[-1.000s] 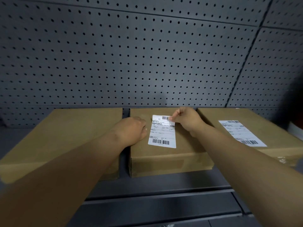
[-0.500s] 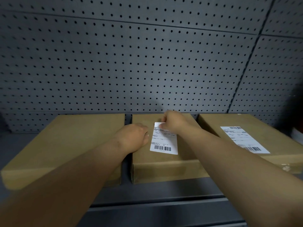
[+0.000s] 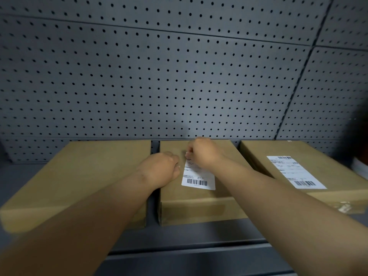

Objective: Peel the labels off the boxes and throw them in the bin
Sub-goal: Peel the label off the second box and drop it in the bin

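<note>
- Cardboard under paper is the whole problem: the white label [image 3: 198, 176] sits on top of the middle box [image 3: 199, 204], and the right hand [image 3: 205, 154] is at its far end, fingers curled in what looks like a pinch on the top edge (the fingertips themselves are hidden behind the knuckles, so how much paper they hold is unclear).
- The left hand [image 3: 161, 169] rests on the box's left top edge, just beside the label, fingers loosely curled; it seems to be bracing the box, though I cannot tell whether it actually grips anything.
- To do this step well, I judge the pull should run low and back towards the near barcode end, folding the label over itself, not lifting straight up, which would tear it or drag up the box's surface.
- A slow, even pull with the bracing hand pressing down should keep the box from sliding on the grey shelf [image 3: 199, 255].
- Relative to the grip, nearly all the label lies nearer than the pinching fingers, its near barcode end flat and apparently stuck.
- One more label [image 3: 294, 172] waits on the right box [image 3: 310, 198]; the left box [image 3: 79, 176] shows none, and no bin is in view.
</note>
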{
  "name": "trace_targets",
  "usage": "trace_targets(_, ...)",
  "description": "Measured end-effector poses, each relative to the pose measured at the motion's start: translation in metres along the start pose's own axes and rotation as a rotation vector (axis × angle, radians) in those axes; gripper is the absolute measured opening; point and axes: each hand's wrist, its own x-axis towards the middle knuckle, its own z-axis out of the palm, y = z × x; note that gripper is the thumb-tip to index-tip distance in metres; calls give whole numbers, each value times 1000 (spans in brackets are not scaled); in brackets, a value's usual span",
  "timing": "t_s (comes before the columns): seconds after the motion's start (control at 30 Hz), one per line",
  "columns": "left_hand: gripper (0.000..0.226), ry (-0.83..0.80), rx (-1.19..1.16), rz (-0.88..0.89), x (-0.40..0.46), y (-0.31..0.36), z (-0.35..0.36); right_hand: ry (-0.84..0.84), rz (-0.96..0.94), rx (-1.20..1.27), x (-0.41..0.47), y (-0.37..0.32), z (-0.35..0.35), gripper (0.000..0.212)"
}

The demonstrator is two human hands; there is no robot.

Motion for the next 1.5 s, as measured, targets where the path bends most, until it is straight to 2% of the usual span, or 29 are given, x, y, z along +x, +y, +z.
trace_targets(0.23, 31, -9, 11, 0, 0, 2, -3, 54, -53, -27, -9, 1, 0, 28)
trace_targets(0.73, 32, -5, -10, -10, -1, 2, -1, 117, -21, 81, -8, 9, 6, 23)
trace_targets(0.87, 32, -6, -28, -21, -2, 1, -2, 90, -37, 91, -17, 2, 1, 21)
trace_targets(0.93, 31, -4, -37, -36, -3, 3, -3, 211, -48, 468, -25, -4, -37, 20)
trace_targets(0.97, 31, -9, -38, -36, -4, 3, -3, 354, -55, 712, -28, -5, -70, 19)
trace_targets(1.0, 32, -17, -33, -35, -4, 3, -4, 532, -82, 847, -30, -4, -105, 18)
trace_targets(1.03, 32, -31, -29, -34, -4, 4, -4, 671, -103, 843, -33, -1, -138, 19)
trace_targets(1.1, 33, -42, -34, -32, -4, 4, -4, 759, -124, 657, -39, 0, -178, 16)
trace_targets(1.2, 32, -42, -71, -48, -5, 2, -5, 605, -133, 511, -41, -6, -168, 12)
trace_targets(1.3, 36, -68, -226, -121, -4, 0, -9, 475, -96, 475, -40, -4, -135, 14)
trace_targets(1.37, 46, -43, -438, -245, -3, 0, -13, 432, -76, 436, -38, -1, -120, 14)
trace_targets(1.43, 60, 72, -699, -373, -3, 5, -17, 408, -68, 402, -36, -3, -109, 15)
trace_targets(1.5, 71, 194, -978, -423, 0, 17, -24, 380, -72, 408, -34, -6, -99, 20)
